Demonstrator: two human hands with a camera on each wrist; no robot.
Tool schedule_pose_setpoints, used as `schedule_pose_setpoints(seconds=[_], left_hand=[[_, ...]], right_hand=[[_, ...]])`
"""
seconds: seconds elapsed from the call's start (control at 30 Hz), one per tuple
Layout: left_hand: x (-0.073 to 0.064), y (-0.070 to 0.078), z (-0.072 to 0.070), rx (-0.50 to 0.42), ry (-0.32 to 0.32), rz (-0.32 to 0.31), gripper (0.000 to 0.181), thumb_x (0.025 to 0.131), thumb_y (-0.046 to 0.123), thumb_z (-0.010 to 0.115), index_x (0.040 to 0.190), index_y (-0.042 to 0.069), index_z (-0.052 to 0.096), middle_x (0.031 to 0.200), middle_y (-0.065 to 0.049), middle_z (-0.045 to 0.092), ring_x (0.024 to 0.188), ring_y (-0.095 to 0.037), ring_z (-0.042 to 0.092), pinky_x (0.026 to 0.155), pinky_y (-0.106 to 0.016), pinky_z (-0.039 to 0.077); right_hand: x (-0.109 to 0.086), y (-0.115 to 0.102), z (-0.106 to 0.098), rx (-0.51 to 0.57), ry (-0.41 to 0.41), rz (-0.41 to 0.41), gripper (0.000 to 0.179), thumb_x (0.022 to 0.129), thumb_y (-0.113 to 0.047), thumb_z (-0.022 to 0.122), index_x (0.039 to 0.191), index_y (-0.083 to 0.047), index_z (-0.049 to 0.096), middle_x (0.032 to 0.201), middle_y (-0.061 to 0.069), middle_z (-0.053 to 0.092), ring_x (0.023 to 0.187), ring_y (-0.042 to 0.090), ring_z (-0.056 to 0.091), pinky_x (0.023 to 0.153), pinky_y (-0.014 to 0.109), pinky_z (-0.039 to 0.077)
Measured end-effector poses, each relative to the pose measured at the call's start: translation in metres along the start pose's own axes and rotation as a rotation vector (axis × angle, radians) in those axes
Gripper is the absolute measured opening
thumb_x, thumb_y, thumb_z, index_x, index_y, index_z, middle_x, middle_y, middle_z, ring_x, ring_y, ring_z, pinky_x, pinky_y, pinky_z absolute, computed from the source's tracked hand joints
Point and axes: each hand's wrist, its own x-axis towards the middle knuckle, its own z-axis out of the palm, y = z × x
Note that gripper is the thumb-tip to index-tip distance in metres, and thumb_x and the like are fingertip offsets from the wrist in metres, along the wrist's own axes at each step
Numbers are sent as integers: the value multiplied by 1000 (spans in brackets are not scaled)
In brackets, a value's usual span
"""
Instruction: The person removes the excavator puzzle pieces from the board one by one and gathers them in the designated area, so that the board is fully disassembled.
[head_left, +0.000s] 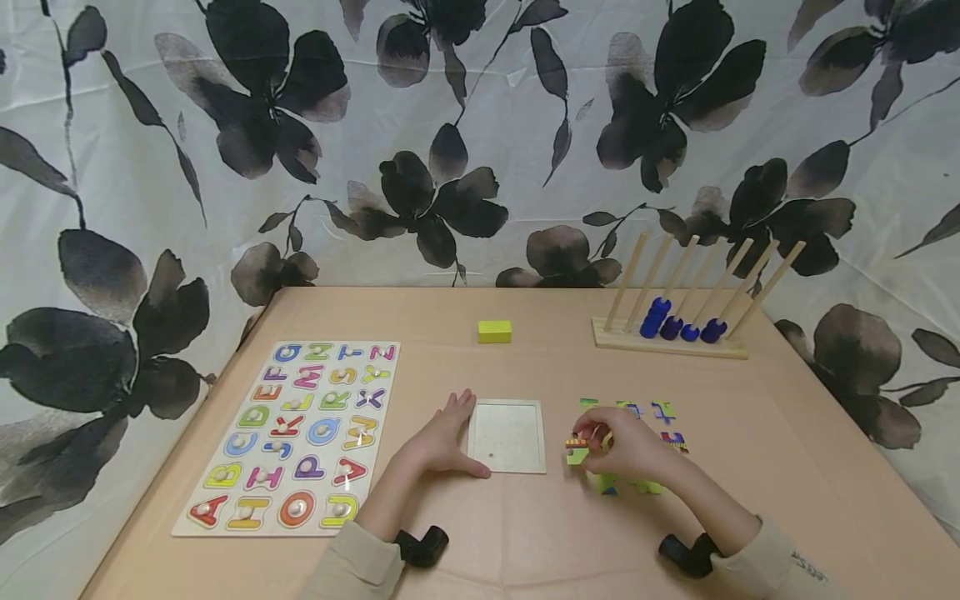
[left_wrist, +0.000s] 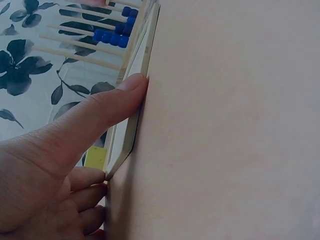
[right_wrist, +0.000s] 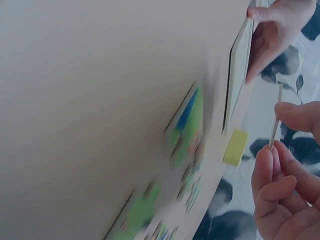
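Note:
A shallow white square puzzle tray [head_left: 507,435] with a raised rim lies flat on the table. My left hand [head_left: 442,442] rests along its left side, fingers extended toward the far corner and the thumb touching the near edge. To the right, my right hand [head_left: 626,442] pinches a thin puzzle piece [right_wrist: 275,120] between thumb and fingertips; in the right wrist view it shows edge-on. Below and around this hand lie several colourful puzzle pieces [head_left: 663,410], mostly green with blue and red, some partly hidden by the hand.
An alphabet board [head_left: 251,417] with knobbed letters lies at the left. A yellow block [head_left: 495,332] sits beyond the tray. At the back right stands a wooden peg counter [head_left: 671,340] with blue beads [head_left: 654,319]. A floral cloth [head_left: 525,117] hangs behind the table.

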Motion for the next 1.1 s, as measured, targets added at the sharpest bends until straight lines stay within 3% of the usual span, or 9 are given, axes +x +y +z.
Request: schedule_pose_setpoints(seconds=[0.33,0.63,1.1], left_hand=[[0,0,2,1,0,-1,113,58,34,86,141,-7,21,149,-21,15,137,-36,7,110,-50,11],[0,1,1,0,-3,-9,113,59,35,86,142,-5,21,149,-19,15,138,-34,6,110,-49,10],[0,0,1,3,-1,-7,112,59,36,85,142,-5,21,149,-20,16,137,-34,7,110,-49,11]], right_hand=[[-31,25,-29,4,4,-65,30,67,-1,72,95,-3,62,77,2,56,68,15,52,49,20,43],[-53,48,-43,-35,13,-8,34,66,-4,75,98,-1,62,82,-1,57,70,6,50,50,20,41],[-73,82,-58,-75,-18,90,39,67,-13,79,101,-1,64,85,-1,58,72,5,52,54,21,44]])
